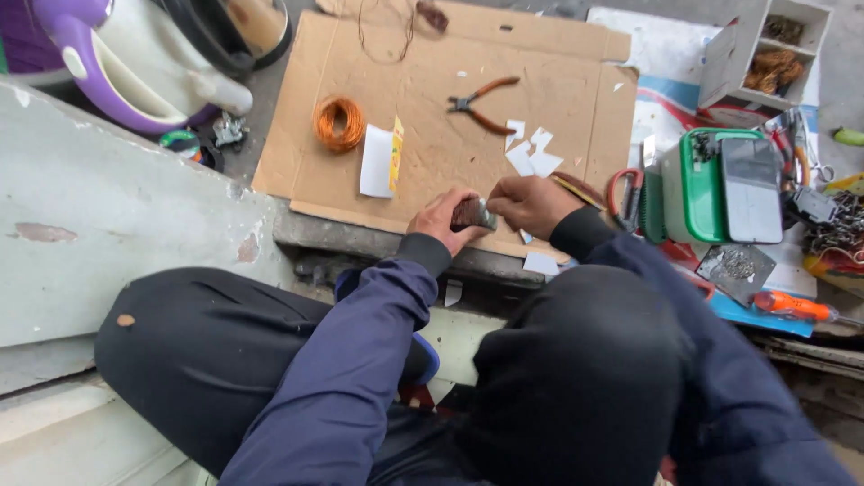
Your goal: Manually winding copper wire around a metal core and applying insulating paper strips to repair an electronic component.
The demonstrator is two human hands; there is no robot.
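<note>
View from a head camera, looking down at a person seated with knees drawn up, both dark blue sleeves reaching forward to the near edge of a flattened cardboard sheet (pixel 432 81) laid over a concrete ledge.

The left hand (pixel 443 220) is clenched around a small dark wound component (pixel 472 214), possibly a coil or motor core; its exact kind is too small to tell. The fingers wrap it from the left and hold it just above the cardboard's front edge, apparently to steady it. The right hand (pixel 529 202) meets it from the other side, fingers curled and pinched against the component's end, seemingly working on it; whether anything thin is gripped there cannot be told.

The cardboard appears to serve as a work mat. On it, well apart from the hands, lie a ring of copper wire (pixel 339 123), a white and yellow paper slip (pixel 380 160), orange-handled pliers (pixel 479 103) and several white paper scraps (pixel 531 148).

To the right, within arm's reach, sit a green and white box (pixel 697 180), an orange screwdriver (pixel 792 307) and a small white drawer unit (pixel 765 54) holding tangled wire. At upper left stands a purple and white appliance (pixel 135 63).
</note>
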